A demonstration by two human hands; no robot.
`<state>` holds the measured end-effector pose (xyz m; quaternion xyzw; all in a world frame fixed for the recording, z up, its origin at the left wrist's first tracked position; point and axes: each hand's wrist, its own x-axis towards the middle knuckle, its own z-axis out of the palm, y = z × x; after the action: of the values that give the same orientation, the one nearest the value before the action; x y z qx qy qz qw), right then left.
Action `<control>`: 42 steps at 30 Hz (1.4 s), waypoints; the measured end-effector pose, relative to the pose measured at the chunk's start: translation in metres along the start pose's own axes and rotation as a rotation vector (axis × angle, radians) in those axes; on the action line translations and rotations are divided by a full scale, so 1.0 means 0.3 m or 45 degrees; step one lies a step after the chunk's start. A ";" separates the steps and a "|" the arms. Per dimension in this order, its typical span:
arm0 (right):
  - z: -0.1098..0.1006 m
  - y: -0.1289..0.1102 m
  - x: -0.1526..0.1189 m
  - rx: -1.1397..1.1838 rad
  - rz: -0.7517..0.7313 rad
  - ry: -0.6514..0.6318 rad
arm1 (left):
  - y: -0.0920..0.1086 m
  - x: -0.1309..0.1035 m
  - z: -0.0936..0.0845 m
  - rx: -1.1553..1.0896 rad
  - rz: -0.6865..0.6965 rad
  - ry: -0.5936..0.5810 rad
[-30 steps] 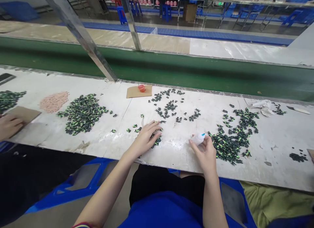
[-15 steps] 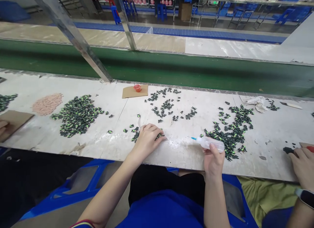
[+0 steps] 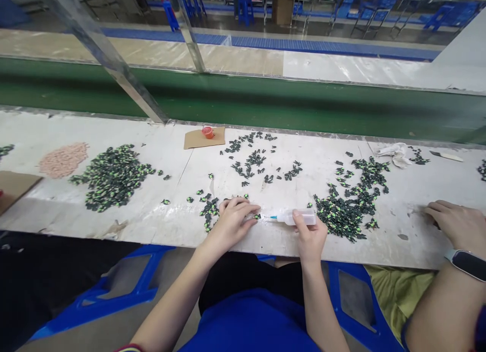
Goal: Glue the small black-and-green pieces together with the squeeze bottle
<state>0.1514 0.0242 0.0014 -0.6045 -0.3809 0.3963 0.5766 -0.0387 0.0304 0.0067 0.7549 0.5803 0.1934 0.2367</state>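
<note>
My left hand (image 3: pixel 232 221) rests low over the table with thumb and fingers closed on a small black-and-green piece (image 3: pixel 257 216), which sticks out past the fingertips. In my right hand (image 3: pixel 312 236) is a clear squeeze bottle (image 3: pixel 301 217), lying nearly level. Its blue needle tip (image 3: pixel 274 218) points left, and the thin needle ends close to the piece. Whether needle and piece touch, I cannot tell. Several similar pieces (image 3: pixel 208 210) lie just left of my left hand. Right of the bottle spreads a large pile of black-and-green pieces (image 3: pixel 341 215).
Another black-and-green pile (image 3: pixel 114 177) and a pink pile (image 3: pixel 64 160) lie left. Small dark parts (image 3: pixel 254 159) are scattered ahead, near a red cup (image 3: pixel 207 132) on cardboard (image 3: pixel 192 140). A cloth (image 3: pixel 397 154) and knife (image 3: pixel 446 156) lie right. A co-worker's hand (image 3: pixel 451 223) is at right.
My right hand has brought the bottle left, its needle now close to my left hand. A small piece now shows at my left fingertips. The co-worker's hand at right has shifted up and left.
</note>
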 end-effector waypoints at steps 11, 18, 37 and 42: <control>0.051 0.002 -0.006 -0.101 0.024 -0.123 | -0.013 0.013 0.014 -0.118 -0.116 0.067; 0.058 0.000 -0.007 -0.142 0.008 -0.116 | -0.018 0.012 0.014 -0.139 -0.119 0.081; 0.059 0.001 -0.009 -0.140 0.042 -0.118 | -0.025 0.011 0.019 -0.125 -0.124 0.083; 0.059 -0.003 -0.010 -0.124 0.029 -0.090 | -0.023 0.009 0.020 -0.134 -0.134 0.097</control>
<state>0.1341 0.0286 0.0021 -0.6219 -0.4129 0.4049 0.5280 -0.0400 0.0338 -0.0022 0.7020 0.6168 0.2393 0.2636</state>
